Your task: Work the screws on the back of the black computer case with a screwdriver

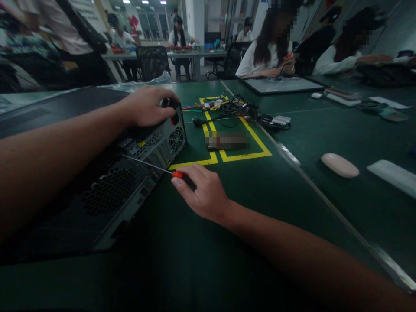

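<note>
A black desktop computer case [107, 234] lies on the table at the left, its rear panel with vents and slots facing right. My left hand [151, 105] is laid over the upper rear corner, fingers curled round the edge beside the fan grille [176, 138]. A small dark shiny part shows between its thumb and fingers; I cannot tell what it is. In my right hand [203, 188] is a screwdriver [177, 174] with a red and black handle. Its long thin shaft points left across the rear panel, and the tip is close to the panel; contact cannot be made out.
Tangled cables [238, 106] and a blurred-out brownish object [229, 141] lie by yellow tape markings [245, 156]. Rightward are a computer mouse [340, 165] and a pale bar-shaped object [394, 175]. A metal strip [325, 199] crosses the green tabletop. Other people sit at tables beyond.
</note>
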Available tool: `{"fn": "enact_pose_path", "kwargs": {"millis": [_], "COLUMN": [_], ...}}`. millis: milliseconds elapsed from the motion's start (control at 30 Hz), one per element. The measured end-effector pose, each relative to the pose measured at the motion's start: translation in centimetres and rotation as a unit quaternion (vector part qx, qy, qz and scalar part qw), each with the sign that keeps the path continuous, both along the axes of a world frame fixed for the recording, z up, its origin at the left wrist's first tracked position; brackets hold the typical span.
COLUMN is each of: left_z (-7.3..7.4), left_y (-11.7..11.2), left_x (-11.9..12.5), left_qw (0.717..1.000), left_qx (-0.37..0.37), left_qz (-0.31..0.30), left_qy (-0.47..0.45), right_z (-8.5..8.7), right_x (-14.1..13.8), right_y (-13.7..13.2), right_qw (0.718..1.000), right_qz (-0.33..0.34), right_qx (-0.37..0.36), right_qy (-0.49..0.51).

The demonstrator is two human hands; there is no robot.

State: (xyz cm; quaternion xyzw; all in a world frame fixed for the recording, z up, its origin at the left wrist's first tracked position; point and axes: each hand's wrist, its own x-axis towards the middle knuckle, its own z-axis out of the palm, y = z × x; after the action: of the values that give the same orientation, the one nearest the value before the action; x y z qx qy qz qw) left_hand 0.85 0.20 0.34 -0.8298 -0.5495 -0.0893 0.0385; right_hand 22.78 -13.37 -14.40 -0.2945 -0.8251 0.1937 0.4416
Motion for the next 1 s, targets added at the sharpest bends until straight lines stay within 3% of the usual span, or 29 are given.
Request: {"fn": "enact_pose_path", "kwargs": {"millis": [300,600,1000], "left_z": [-0.02,0.07,-0.28], "left_y": [-0.02,-0.02,0.39], "left_x": [-0.05,-0.22,-0.69], "left_qw": [1.000,1.000,0.999], "left_qx": [0.007,0.004,0.018], "left_qz": [0.003,-0.010,-0.029], "left_qy": [0.006,0.011,0.006], "right_z": [0.22,-0.14,-0.04], "right_x": [-0.05,0.13,0.10], "right_y": [-0.35,0.13,0.09], "right_qw": [0.999,0.999,1.000], "right_qz": [0.004,0.013,0.002], "right_qx": [-0.040,0.019,-0.006], "right_qy": [0.030,0.030,0.007]}}
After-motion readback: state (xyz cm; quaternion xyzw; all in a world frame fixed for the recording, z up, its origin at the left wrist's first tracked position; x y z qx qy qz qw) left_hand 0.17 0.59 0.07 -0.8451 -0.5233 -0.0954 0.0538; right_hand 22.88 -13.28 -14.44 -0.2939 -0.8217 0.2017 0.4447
